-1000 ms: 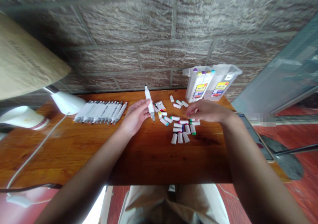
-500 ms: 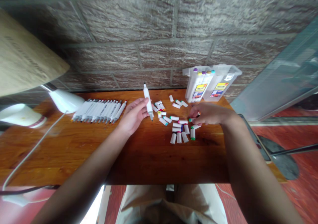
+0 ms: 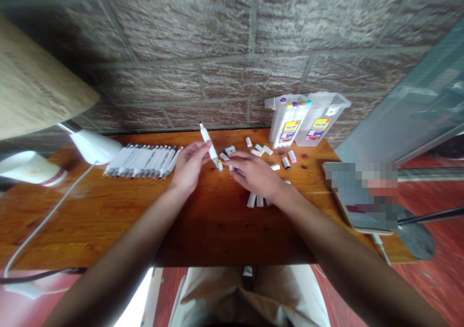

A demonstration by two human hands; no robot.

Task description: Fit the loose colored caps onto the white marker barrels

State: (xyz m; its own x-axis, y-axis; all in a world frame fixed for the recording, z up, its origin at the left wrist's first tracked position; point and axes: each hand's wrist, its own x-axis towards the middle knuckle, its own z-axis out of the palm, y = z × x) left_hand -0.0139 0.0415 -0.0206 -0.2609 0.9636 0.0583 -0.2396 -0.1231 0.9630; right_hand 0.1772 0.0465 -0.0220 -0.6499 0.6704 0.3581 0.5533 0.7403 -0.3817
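Note:
My left hand (image 3: 191, 165) is closed around a white marker (image 3: 208, 141), held tilted between thumb and fingers. Its upper tip is dark, and its grey lower end points down toward my right hand. A yellow-ended marker cap (image 3: 220, 165) is at the fingertips of my right hand (image 3: 250, 171), right beside that grey end; the fingers look pinched on it, though partly hidden. Under and around the right hand lie loose white caps with coloured ends, such as a black-ended cap (image 3: 286, 163) and a pink-ended cap (image 3: 292, 156). My right hand covers several others.
A row of white markers (image 3: 141, 161) lies at left, beside a lamp (image 3: 94, 145) and a paper cup (image 3: 32, 169). Clear plastic cases (image 3: 319, 119) stand against the brick wall, one holding several markers. A phone (image 3: 357, 196) with a cable rests at the table's right edge.
My right hand has moved left from the caps on the right to beside the marker. The yellow-ended cap has shifted left with its fingertips. My left hand still holds the marker, now tilted more.

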